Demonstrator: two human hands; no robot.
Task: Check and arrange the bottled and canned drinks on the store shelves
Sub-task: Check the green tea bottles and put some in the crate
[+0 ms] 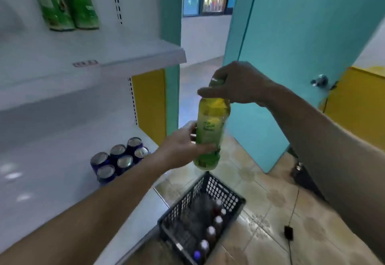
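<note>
Near the centre of the frame a green tea bottle (210,131) is held upright in the air, above the black plastic crate (235,200) that sits on the tiled floor at lower centre. The right hand (235,85) is clamped over the bottle's cap and neck from above, while the left hand (183,146) wraps the lower body, fingers curled round the label. This looks like the checking step: a bottle lifted clear of the crate and steadied in both hands for inspection. More bottles (210,233) stand in the crate. On the lower shelf (52,160) at left, six blue cans (119,159) sit grouped; two green bottles (64,2) stand on the upper shelf at upper left. Next the bottle probably needs carrying leftward and setting upright on a shelf, label facing out.
</note>
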